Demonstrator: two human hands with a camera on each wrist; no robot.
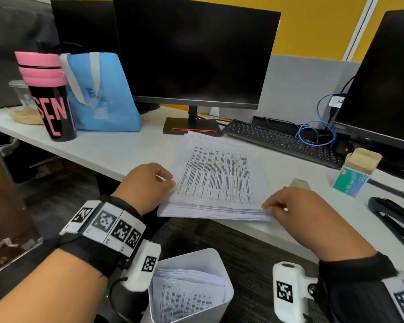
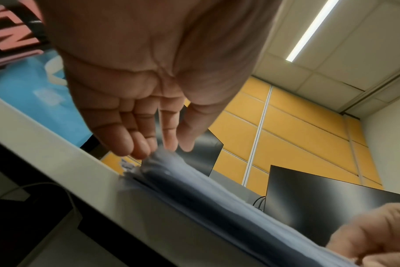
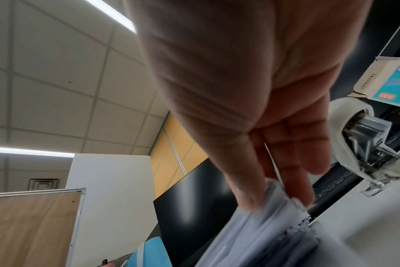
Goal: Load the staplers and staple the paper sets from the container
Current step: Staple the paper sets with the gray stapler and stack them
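A thick stack of printed paper (image 1: 215,180) lies on the white desk (image 1: 117,150) near its front edge. My left hand (image 1: 170,180) rests its fairly straight fingertips on the stack's near left corner (image 2: 162,162). My right hand (image 1: 269,209) pinches the near right corner (image 3: 279,204) between thumb and fingers. Below the desk edge stands a white container (image 1: 219,259) with more printed sheets inside. A pale grey stapler (image 3: 365,144) stands just behind my right hand. A black stapler (image 1: 397,220) lies at the far right. An open teal staple box (image 1: 357,173) stands between them.
A monitor (image 1: 196,54) and its stand are behind the papers, with a keyboard (image 1: 282,138) and blue cable to the right and a second monitor (image 1: 387,85). A pink-lidded tumbler (image 1: 51,96) and blue bag (image 1: 103,94) stand at the left.
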